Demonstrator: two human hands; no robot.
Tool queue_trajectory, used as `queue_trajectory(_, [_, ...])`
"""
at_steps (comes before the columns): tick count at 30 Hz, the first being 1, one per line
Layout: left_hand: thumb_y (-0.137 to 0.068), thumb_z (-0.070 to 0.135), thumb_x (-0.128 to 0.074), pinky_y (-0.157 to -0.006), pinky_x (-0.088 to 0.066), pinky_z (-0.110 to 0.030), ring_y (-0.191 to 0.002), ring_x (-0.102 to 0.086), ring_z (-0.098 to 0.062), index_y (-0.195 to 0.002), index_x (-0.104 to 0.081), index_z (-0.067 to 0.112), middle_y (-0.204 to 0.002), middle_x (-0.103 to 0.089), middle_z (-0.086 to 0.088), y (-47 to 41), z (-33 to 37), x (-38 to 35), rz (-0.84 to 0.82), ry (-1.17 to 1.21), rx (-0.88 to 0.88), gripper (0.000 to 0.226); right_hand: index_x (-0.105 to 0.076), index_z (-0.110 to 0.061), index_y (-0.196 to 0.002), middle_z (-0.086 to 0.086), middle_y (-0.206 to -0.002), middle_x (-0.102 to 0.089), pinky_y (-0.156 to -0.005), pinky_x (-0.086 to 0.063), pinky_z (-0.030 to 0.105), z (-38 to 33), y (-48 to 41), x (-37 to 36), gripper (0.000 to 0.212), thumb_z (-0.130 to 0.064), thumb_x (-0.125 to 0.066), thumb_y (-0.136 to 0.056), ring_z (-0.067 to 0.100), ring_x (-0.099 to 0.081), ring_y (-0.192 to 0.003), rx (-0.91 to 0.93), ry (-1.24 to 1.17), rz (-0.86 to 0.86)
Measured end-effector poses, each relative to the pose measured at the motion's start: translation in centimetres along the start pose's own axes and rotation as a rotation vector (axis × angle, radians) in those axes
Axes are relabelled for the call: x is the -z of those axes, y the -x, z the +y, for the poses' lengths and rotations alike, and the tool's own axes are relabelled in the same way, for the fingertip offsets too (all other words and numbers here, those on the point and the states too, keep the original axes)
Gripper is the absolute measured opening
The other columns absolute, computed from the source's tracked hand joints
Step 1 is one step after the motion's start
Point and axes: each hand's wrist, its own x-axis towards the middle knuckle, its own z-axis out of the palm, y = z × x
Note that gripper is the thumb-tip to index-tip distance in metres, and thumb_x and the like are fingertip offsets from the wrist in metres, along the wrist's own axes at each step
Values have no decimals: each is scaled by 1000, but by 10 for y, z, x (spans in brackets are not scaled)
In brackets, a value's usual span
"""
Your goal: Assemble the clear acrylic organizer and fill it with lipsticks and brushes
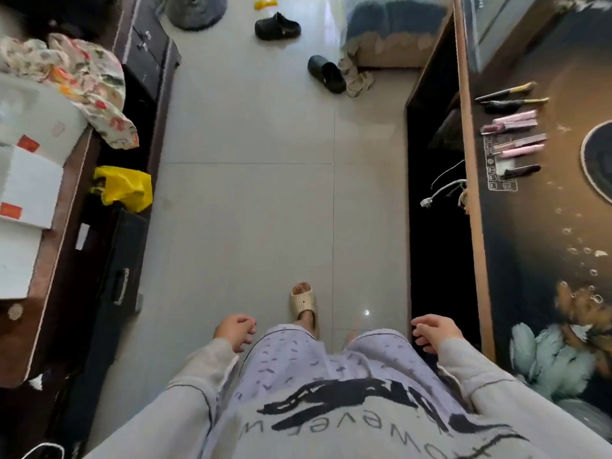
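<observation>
Several lipsticks point(516, 122) in pink tubes and two dark brushes point(506, 94) with gold ferrules lie in a row on the desk point(530, 226) at the right. No acrylic organizer is in view. My left hand point(234, 331) hangs by my left thigh, fingers loosely curled, holding nothing. Just left of the desk's edge, my right hand point(433, 331) hangs by my right thigh, fingers apart and bare.
I stand on a tiled floor point(251, 193) between the desk and a dark cabinet point(109, 260) at the left with white boxes point(26, 180) and floral cloth point(82, 77). Black clogs point(277, 26) lie ahead. A yellow bag point(124, 187) sits left. Cables point(443, 190) hang under the desk.
</observation>
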Motion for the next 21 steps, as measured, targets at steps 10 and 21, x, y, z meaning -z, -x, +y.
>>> queue_trajectory(10, [-94,5,-40,-47,-30,-16,-43,-50,-8,-78,-52,14,-67,-50,1,-44,195,27,-171,-241,-218,22,-60,14,-101,9,-58,-50,-25,-32,6,-35,-13,-16,24,12,-41,-87,19,-44,-45,-192,-285,122])
queue_trajectory(21, [-91,1,-45,-47,-27,-22,-50,-42,-18,-76,-55,6,-63,-50,-4,-99,296,-12,-203,-519,-150,19,-59,4,-102,7,-59,-49,-30,-31,13,-163,-96,58,23,5,-39,-91,16,-41,-47,-167,-412,89])
